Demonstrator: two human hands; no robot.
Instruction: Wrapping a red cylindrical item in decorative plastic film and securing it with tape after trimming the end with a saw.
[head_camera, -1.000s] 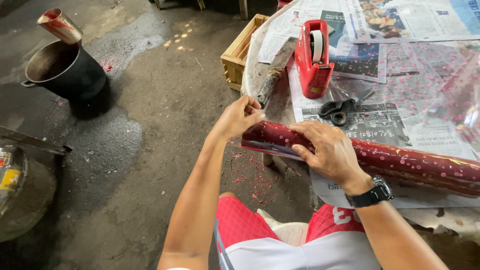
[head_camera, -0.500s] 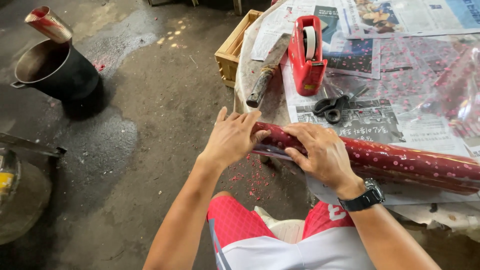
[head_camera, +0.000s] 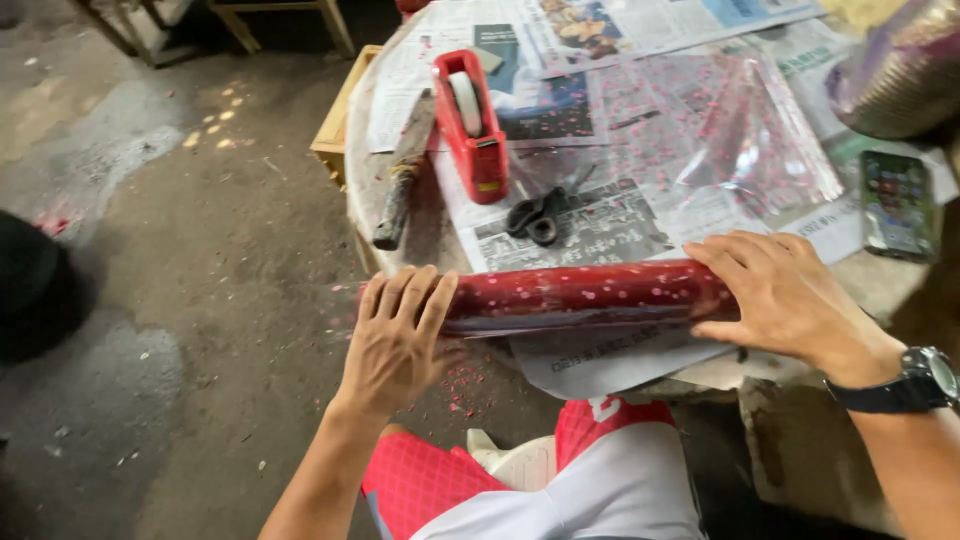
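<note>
The left hand (head_camera: 400, 335) lies flat, fingers spread and straight, pressed on the left end of a red roll (head_camera: 585, 295) dotted with pale specks; it grips nothing, only bears down. The right hand (head_camera: 785, 295) lies over the roll's right end, fingers loosely curved across the top and the thumb tucked at the near side, open rather than clenched, with a black watch (head_camera: 915, 380) on its wrist. The roll lies lengthwise along the near edge of a table (head_camera: 365, 200) covered in newspaper (head_camera: 590, 225), its left end jutting just past the edge. Left of the rest, a dark stick (head_camera: 405, 170) lies at an angle near the table's rim. Beside it stands a red tape dispenser (head_camera: 472, 125), and near that, just behind the roll, lie black scissors (head_camera: 540, 215). Further right a clear speckled sheet (head_camera: 740, 140) spreads over the paper, and a phone (head_camera: 897, 205) lies at the far right.
</note>
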